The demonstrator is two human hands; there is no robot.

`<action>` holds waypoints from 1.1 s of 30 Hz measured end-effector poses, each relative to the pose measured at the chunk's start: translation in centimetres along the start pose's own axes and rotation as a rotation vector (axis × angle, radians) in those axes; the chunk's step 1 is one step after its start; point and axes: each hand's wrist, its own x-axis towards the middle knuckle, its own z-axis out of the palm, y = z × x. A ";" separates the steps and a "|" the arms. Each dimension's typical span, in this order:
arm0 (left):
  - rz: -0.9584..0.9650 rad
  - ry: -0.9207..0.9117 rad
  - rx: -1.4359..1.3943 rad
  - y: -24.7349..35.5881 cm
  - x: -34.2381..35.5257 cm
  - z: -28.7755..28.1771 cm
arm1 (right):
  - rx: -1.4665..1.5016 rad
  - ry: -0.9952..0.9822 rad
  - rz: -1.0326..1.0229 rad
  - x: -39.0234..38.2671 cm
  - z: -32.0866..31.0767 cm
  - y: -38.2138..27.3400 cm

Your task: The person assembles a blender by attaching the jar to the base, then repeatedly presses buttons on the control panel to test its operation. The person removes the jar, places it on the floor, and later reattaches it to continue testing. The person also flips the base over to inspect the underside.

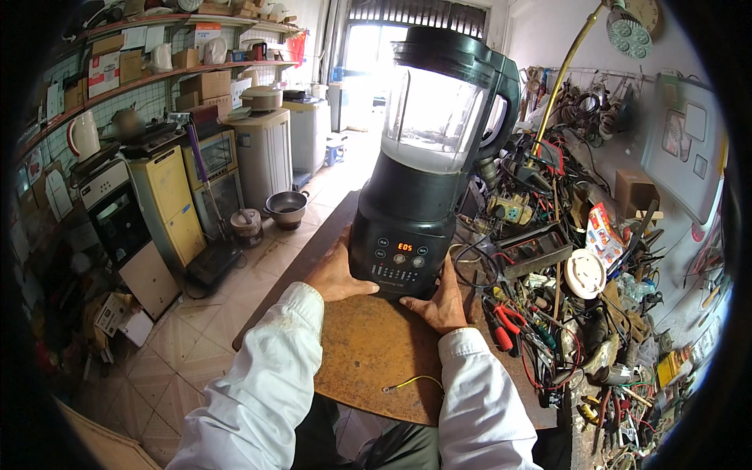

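A black countertop blender (403,227) stands on the brown wooden table (368,345), with its clear jug (435,113) and black lid on top. Red characters glow on the display (405,247) of its front panel, above buttons and small markings. My left hand (342,270) grips the lower left side of the base, thumb along the bottom front edge. On the opposite side my right hand (441,301) holds the lower right of the base, its thumb also at the front. The fingers behind the base are hidden. A short yellow wire (415,381) lies near the table's front edge.
Tools, cables and parts pile up along the right, among them red-handled pliers (509,319) and a white round lid (585,274). A brass-coloured lamp arm (565,74) rises behind them. Cabinets (166,204), a pot (287,207) and loaded shelves stand to the left.
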 end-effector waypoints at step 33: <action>-0.037 -0.020 0.007 1.2 -0.5 -0.5 | -0.126 0.016 -0.029 -0.1 -0.4 0.5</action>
